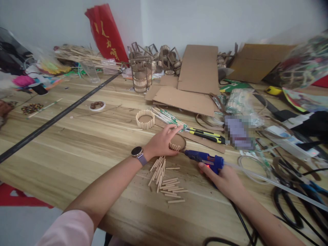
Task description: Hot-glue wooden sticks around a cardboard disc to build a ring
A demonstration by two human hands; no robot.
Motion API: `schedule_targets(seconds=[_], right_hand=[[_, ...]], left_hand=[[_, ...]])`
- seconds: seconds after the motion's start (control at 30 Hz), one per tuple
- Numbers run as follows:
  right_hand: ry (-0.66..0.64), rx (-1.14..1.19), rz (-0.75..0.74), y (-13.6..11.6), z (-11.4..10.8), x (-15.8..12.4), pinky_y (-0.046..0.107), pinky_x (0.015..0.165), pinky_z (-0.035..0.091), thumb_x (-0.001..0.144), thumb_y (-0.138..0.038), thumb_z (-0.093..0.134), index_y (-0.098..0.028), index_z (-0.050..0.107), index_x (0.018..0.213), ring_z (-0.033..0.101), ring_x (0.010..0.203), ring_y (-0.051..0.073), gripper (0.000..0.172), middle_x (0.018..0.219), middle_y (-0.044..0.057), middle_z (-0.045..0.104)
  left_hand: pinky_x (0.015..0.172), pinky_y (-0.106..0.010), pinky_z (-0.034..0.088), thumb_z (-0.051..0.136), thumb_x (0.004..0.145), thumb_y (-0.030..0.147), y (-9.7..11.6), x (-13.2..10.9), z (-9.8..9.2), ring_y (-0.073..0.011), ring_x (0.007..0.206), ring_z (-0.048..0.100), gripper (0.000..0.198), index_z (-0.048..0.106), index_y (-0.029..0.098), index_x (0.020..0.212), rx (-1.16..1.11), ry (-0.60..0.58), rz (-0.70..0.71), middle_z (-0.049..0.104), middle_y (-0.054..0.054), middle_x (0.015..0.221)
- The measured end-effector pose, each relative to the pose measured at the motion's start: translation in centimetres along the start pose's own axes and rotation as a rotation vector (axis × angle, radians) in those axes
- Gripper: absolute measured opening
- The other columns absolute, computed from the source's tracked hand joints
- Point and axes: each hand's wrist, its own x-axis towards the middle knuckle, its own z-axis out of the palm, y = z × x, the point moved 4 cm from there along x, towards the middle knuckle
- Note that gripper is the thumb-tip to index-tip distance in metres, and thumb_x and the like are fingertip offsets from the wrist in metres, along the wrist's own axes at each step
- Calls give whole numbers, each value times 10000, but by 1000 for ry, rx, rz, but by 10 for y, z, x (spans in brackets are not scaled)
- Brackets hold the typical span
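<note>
My left hand, a watch on its wrist, rests on a round cardboard disc with short wooden sticks glued upright along its near edge; the fingers curl over the sticks and hold the piece down. My right hand grips a blue hot glue gun, its nozzle touching the disc's right edge. A red light glows on the gun. Several loose short wooden sticks lie on the table just in front of my left hand.
A finished ring of sticks stands farther back. Yellow-handled pliers, cardboard sheets, stick-built models, cables and clutter fill the right and rear. A dark rail crosses the wooden table at left.
</note>
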Motion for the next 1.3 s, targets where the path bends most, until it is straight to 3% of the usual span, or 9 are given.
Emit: schedule_targets(seconds=[0.77,1.3], right_hand=[[18,-42,14,-3,2,1,318,521,480,731,-615,405,-260,534,515,598,494,225,435,493,43,631],[8,-57,12,-4,3,0,301,481,454,761,-607,407,-265,515,518,594,478,222,433,463,34,599]], left_hand=[[1040,-463,440,782,658,314,0,0,0,-328,1281,443,987,239,222,1477,26,-5,-4,369,-152,1406],[1022,-483,448,779,662,311,2,1,-1,-333,1268,454,985,225,265,1476,17,-5,-6,376,-135,1407]])
